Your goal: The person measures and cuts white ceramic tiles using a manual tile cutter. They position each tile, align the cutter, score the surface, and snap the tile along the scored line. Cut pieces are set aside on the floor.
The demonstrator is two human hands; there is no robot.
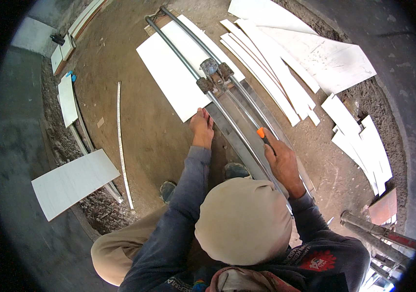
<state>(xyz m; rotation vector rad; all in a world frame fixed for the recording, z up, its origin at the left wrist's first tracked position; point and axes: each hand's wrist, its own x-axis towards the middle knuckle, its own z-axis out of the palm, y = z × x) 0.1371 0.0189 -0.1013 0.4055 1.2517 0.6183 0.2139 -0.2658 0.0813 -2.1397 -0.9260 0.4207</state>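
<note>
A manual tile cutter (211, 68) with two long metal rails lies on the ground before me, running from the far left toward my body. Beneath its rails, at the far half, sits a large white tile (169, 68). My left hand (202, 128) grips the near corner of that tile, fingers closed at its edge. Closed round the cutter's handle (260, 132), which has an orange tip, is my right hand (283, 163). The dark carriage on the rails stands over the tile's near part. The palm side of my right hand is hidden.
Long white tile strips (266, 73) lie right of the cutter, with a large broken tile piece (325, 56) beyond. More offcuts (363, 141) lie farther right, near metal poles (380, 238). On the left are a straight measuring strip (122, 141) and a loose pale tile (76, 184).
</note>
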